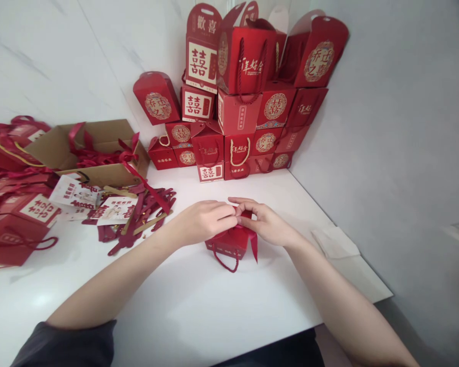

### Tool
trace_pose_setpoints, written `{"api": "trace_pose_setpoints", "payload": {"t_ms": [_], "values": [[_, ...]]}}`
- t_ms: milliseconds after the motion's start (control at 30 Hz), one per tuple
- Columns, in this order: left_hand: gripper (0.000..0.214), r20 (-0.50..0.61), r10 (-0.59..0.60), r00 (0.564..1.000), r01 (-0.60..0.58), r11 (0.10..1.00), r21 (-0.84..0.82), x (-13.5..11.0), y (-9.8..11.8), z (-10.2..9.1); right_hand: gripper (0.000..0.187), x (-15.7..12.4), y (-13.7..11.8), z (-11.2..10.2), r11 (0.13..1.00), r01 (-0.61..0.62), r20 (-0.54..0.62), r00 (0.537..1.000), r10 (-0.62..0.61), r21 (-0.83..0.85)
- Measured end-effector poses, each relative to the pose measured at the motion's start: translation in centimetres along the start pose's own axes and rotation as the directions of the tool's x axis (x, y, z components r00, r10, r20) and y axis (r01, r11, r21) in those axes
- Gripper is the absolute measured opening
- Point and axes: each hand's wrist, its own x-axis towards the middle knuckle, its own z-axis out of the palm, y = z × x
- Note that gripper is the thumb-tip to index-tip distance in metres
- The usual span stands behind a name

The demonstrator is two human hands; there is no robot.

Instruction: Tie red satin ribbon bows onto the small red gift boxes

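Observation:
A small red gift box (225, 244) with a twisted cord handle (229, 267) stands on the white table in front of me. Both hands meet over its top. My left hand (204, 223) is closed in a pinch on a dark red ribbon (254, 247), whose tail hangs down the box's right side. My right hand (265, 221) pinches the same ribbon from the other side, thumb and forefinger curled together. Fingers cover the middle of the ribbon, so any knot there is hidden.
Red gift boxes (239, 112) are stacked against the back wall. At the left are a cardboard box (110, 176) of ribbons, printed cards (117, 210), a heap of dark red strips (137, 219) and more gift boxes (15, 239). Whitish paper (336, 242) lies near the right edge.

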Motion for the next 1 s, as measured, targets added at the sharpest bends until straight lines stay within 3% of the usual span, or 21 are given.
{"api": "trace_pose_setpoints", "payload": {"t_ms": [100,200,367,467,600,700,800,933,1000], "values": [[0.018,0.061,-0.131,0.99,0.14,0.972,-0.188,-0.2,-0.6,-0.2,0.008,-0.2,-0.1,-0.3,0.999,0.025,-0.034,0.999,-0.026,-0.038],[0.017,0.052,-0.177,0.983,0.184,0.933,-0.31,-0.4,-1.1,-0.1,0.012,-0.1,0.1,-0.4,1.0,0.001,-0.033,0.999,-0.001,0.006],[0.018,-0.031,-0.139,0.99,0.126,0.955,-0.267,-0.5,-1.3,0.4,0.021,0.3,0.4,-0.3,0.998,-0.016,0.057,0.998,0.012,0.06],[0.015,-0.055,-0.121,0.991,0.102,0.956,-0.274,-0.5,-1.2,0.5,0.014,0.5,0.7,-0.2,0.997,-0.048,0.016,0.999,0.047,0.065],[0.005,0.007,-0.247,0.969,0.236,0.916,-0.325,-0.2,-1.0,0.1,0.012,0.4,0.9,-0.1,0.985,-0.07,-0.017,0.997,0.074,0.158],[0.02,0.062,-0.369,0.927,0.373,0.897,-0.239,0.1,-1.0,-1.0,0.012,0.3,0.7,-0.1,0.981,-0.091,-0.025,0.995,0.096,0.17],[0.038,0.2,-0.442,0.875,0.482,0.836,-0.261,0.2,-1.2,-2.1,0.012,0.2,0.4,-0.3,0.985,-0.105,-0.012,0.994,0.107,0.137],[0.045,0.436,-0.564,0.701,0.712,0.58,-0.395,-0.1,-1.2,-2.4,0.01,0.2,0.2,-0.4,0.991,-0.086,0.001,0.996,0.086,0.102],[0.045,0.513,-0.576,0.636,0.771,0.444,-0.457,-0.2,-1.2,-2.1,0.009,0.1,0.2,-0.4,0.993,-0.078,0.002,0.997,0.078,0.087]]}}
